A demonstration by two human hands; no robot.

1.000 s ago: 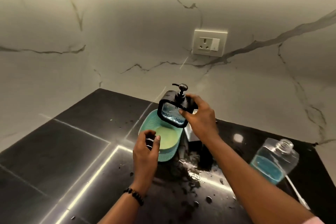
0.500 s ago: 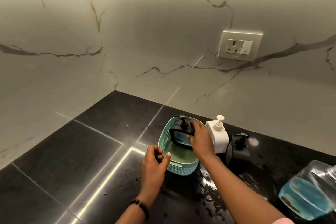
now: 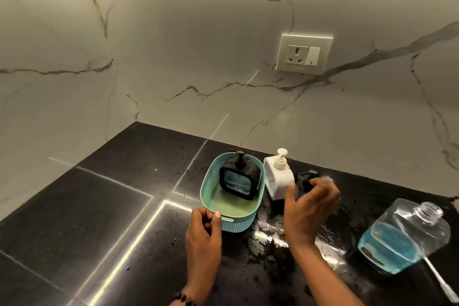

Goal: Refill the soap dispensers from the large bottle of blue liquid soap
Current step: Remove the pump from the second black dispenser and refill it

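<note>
Left hand point(image 3: 203, 233) grips the basket point(image 3: 211, 189) rim; right hand point(image 3: 308, 208), loosely curled, hovers beside the white dispenser point(image 3: 278, 179).

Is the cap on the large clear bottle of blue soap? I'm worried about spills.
No, the large clear bottle of blue soap shows a bare threaded neck with no cap on it.

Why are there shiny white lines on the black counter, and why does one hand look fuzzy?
In the head view, the counter is glossy, so the bright lines look like glare from lights. The right hand is smeared by motion blur near the white dispenser; the left hand looks sharper.
</note>
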